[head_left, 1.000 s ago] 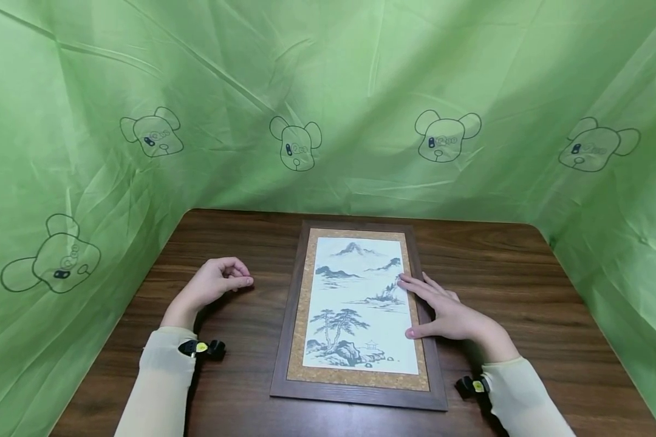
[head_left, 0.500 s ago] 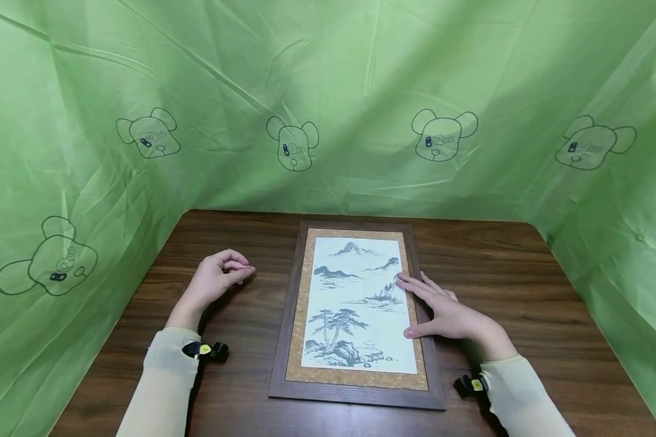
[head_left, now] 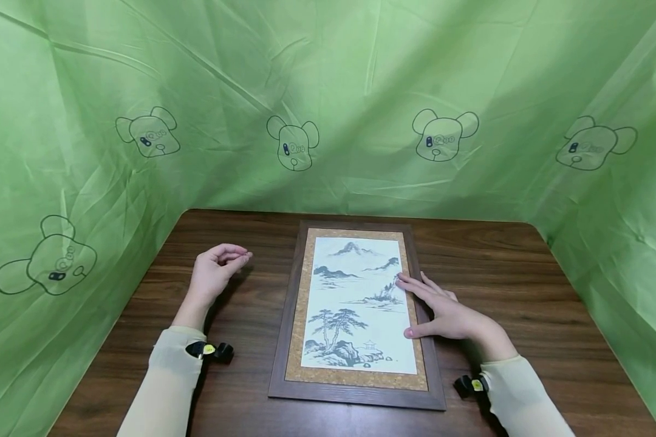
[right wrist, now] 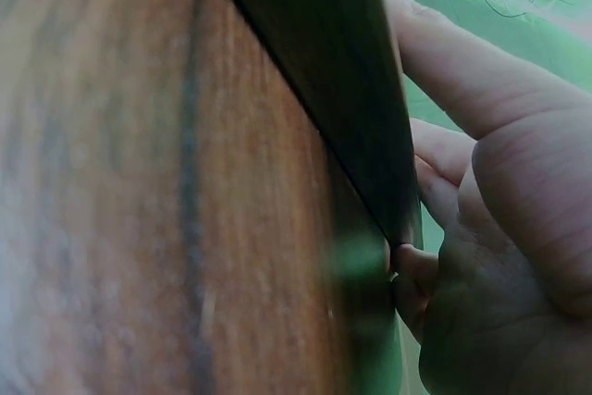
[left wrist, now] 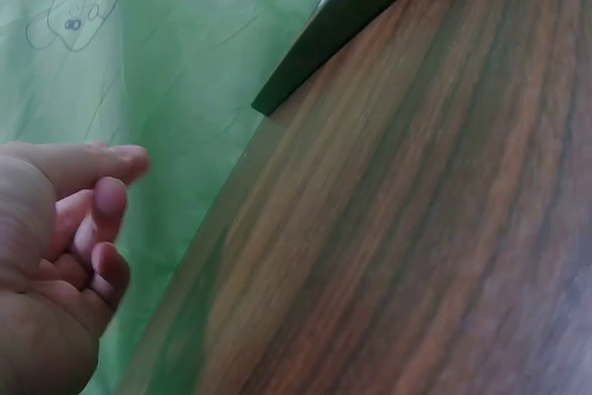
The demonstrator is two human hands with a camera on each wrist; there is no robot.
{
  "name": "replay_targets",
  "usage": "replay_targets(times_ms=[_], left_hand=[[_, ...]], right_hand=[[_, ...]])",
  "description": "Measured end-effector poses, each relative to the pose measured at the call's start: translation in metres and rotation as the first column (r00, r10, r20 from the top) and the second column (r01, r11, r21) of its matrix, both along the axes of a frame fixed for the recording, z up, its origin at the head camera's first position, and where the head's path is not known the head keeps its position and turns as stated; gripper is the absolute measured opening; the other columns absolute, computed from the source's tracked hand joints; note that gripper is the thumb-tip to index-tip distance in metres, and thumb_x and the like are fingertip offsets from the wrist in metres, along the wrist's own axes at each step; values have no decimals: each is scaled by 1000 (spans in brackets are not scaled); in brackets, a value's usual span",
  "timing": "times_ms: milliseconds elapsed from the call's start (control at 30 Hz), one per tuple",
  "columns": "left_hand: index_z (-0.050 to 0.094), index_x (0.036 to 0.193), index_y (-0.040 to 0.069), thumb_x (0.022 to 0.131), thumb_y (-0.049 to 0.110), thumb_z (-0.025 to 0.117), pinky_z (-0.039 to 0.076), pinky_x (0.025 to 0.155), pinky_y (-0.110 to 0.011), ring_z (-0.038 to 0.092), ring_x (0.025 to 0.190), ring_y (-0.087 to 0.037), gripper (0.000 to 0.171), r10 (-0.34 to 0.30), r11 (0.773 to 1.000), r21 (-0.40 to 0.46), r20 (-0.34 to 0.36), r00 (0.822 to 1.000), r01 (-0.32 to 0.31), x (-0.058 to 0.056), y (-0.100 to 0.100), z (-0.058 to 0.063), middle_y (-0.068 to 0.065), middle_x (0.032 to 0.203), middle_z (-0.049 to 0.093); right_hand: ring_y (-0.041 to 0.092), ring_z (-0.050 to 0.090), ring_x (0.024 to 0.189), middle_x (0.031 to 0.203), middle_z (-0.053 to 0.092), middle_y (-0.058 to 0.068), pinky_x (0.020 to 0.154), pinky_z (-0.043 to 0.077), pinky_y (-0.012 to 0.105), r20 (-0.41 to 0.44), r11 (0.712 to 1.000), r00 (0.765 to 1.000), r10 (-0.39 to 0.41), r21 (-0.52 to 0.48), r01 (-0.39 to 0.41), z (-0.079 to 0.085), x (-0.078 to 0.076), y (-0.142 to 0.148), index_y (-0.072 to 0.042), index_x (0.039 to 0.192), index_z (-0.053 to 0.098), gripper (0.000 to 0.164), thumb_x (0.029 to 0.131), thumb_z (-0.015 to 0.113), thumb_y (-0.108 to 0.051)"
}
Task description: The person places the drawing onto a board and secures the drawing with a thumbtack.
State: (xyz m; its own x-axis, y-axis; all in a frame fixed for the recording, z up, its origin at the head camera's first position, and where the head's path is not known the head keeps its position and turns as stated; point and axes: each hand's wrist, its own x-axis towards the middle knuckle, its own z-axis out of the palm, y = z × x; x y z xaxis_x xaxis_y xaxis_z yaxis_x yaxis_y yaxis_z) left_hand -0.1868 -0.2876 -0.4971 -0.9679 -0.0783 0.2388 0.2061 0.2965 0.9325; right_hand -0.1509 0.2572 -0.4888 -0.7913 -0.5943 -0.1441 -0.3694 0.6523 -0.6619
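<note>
A cork board in a dark brown frame (head_left: pixel 355 396) lies on the wooden table. On its cork rests a white sheet (head_left: pixel 336 291) printed with grey mountains and trees. My right hand (head_left: pixel 451 312) lies on the board's right side in the head view, with spread fingertips and thumb touching the sheet's right edge. In the right wrist view, its fingers go over the frame's side edge (right wrist: pixel 324 71). Left of the board, my left hand (head_left: pixel 213 273) hovers over the table with bent fingers. No object shows between its thumb and fingers (left wrist: pixel 109 196) in the left wrist view.
The dark wood-grain table (head_left: pixel 503 261) has bare surface on both sides of the board. A green curtain (head_left: pixel 350 91) with printed bear heads encloses the back and sides. A small black wrist device (head_left: pixel 221 352) hangs at the left sleeve, another black device (head_left: pixel 464 386) at the right.
My left hand has moved slightly forward, away from me, and turned a little. The right hand, the board and the sheet have kept their places.
</note>
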Motion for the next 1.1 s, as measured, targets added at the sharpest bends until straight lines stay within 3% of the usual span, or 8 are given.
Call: replay_targets(times_ms=[233,400,567,700,867,1100], left_hand=[[76,110,-11,99,-4,78,59,66,-21,80,89,-13,14,5,996,95,-97,995,4,-1,8,0,-21,104,82],[79,102,-3,98,-6,78,56,66,-19,77,85,-9,5,31,995,93,-92,995,-23,-2,12,-2,-21,101,82],[75,99,-7,95,-11,75,50,60,-18,66,72,-6,6,30,997,77,-74,997,-24,-1,18,-1,-21,100,81],[73,98,-11,91,-15,75,45,53,-18,55,61,-5,8,30,995,98,-62,998,-23,-1,21,-1,-8,93,81],[74,97,-9,91,-10,80,42,51,-18,52,58,-4,9,28,996,90,-41,999,-24,-2,21,-2,4,89,79],[81,104,-4,94,2,86,39,50,-20,48,58,-6,13,45,999,-2,-32,998,-46,0,26,3,-18,92,79]], right_hand=[[50,-1,166,183,17,1,110,5,93,-1,1000,1000,5,-7,-5,0,0,0,-24,174,31,107,90,87,-57],[50,-1,166,183,17,1,110,6,92,-10,1000,1000,10,-4,-10,-1,0,1,-24,174,31,106,90,87,-57],[50,-1,166,183,17,1,111,6,92,-23,1000,1000,18,1,-18,-2,0,2,-24,174,31,106,90,86,-58],[50,-1,166,183,17,1,110,5,93,-21,1000,1000,18,-2,-18,-2,0,2,-24,174,31,106,90,86,-58],[50,-1,166,183,17,0,110,5,93,-21,1000,1000,16,2,-16,-2,0,2,-25,174,31,106,90,86,-59],[50,-2,166,184,16,0,110,5,93,-17,1000,1000,18,-2,-18,-3,0,3,-26,175,31,106,91,85,-59]])
